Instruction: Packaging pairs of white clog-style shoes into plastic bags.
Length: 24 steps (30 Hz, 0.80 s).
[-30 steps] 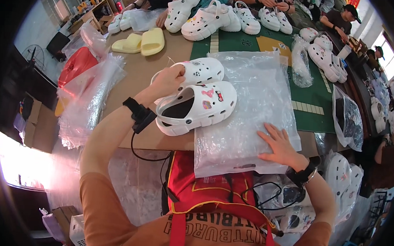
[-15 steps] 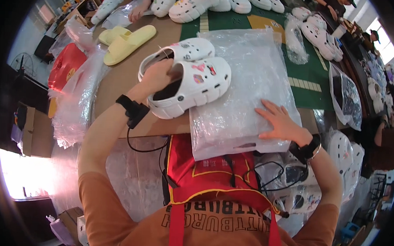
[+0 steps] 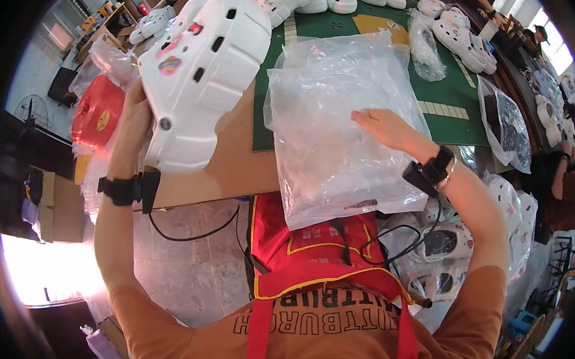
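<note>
Holding a raised white clog in the left hand, right hand outstretched with fingers close together over clear plastic packaging, green mat partly beneath.

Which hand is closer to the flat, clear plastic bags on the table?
Right. The right hand is over the flat, clear plastic bags; whether it touches them is unclear. The left hand is off to their left, holding at least one white, holed clog.
</note>
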Tool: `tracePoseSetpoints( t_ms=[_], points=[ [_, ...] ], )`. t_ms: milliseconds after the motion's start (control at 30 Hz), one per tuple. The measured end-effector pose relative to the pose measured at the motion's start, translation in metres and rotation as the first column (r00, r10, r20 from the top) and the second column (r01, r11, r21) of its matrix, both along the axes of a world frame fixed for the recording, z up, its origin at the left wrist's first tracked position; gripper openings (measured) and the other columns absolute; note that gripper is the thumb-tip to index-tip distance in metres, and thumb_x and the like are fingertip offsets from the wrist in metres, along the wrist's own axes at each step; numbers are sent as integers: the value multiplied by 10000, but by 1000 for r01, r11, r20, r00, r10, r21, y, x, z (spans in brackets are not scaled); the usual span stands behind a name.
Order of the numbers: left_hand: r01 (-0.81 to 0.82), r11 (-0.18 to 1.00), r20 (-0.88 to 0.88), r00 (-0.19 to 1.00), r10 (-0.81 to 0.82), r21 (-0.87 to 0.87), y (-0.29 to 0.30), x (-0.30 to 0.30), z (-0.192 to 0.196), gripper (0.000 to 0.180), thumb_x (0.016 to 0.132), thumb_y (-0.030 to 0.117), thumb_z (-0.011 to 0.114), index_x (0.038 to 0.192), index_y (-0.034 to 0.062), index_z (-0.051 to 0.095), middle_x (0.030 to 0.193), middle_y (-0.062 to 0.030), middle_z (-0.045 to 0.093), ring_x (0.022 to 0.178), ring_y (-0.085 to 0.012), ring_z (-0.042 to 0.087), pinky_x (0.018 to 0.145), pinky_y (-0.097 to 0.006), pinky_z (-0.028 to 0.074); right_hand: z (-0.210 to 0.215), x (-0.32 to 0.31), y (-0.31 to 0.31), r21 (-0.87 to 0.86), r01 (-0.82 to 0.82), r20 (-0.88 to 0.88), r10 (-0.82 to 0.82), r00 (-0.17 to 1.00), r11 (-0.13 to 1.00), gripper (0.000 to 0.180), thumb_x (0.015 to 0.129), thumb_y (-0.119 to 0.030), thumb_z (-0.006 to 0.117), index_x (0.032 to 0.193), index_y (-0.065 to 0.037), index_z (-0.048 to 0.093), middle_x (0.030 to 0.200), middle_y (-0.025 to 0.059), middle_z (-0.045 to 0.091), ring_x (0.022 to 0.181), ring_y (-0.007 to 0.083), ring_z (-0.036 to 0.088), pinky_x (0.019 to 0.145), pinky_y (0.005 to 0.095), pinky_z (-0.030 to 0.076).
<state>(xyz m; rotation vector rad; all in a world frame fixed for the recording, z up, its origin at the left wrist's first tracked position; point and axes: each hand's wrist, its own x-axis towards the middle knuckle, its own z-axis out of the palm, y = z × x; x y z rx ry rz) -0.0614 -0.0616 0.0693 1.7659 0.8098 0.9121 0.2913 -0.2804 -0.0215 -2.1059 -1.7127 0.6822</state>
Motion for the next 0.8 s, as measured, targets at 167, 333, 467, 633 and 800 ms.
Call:
tracePoseSetpoints(
  t_ms=[167,333,467,633,800],
  points=[
    [204,975,-16,978,-206,-93,-54,-52,-8,368,872,177,510,1187,-5,454,1107,-116,545,969,-167,550,828,-332,477,28,-9,39,89,10,61,-16,998,996,361,832,-342,475,947,-23,598,899,192,615,825,357,574,719,410,435],
    [774,631,-147,620,-771,-45,-107,-17,8,499,826,238,602,1214,-7,406,1194,-144,489,1086,-233,490,966,-363,360,48,-22,49,241,-122,-156,163,974,963,289,824,-286,531,946,-40,620,827,152,627,729,249,580,667,320,440],
    [751,658,-296,643,-706,61,-119,23,-16,367,795,95,585,1153,38,530,1129,-135,570,1047,-247,535,906,-325,385,43,-24,31,398,-123,-179,209,961,909,252,853,-231,523,966,-24,614,758,114,609,670,169,549,631,285,437],
    [505,860,-370,815,-446,74,-114,32,-51,333,791,77,583,1120,42,545,1081,-158,576,980,-294,547,851,-340,401,57,-32,-6,249,49,-302,30,953,967,259,855,-168,521,1011,26,594,790,78,631,678,112,538,623,249,434],
    [247,968,-402,892,-207,50,-110,43,-82,312,780,243,605,997,22,571,936,-186,609,895,-313,573,759,-362,432,53,-54,-16,347,-42,-366,177,914,937,243,854,-114,526,1071,-24,586,728,7,563,666,54,470,598,220,414]
  ],
)
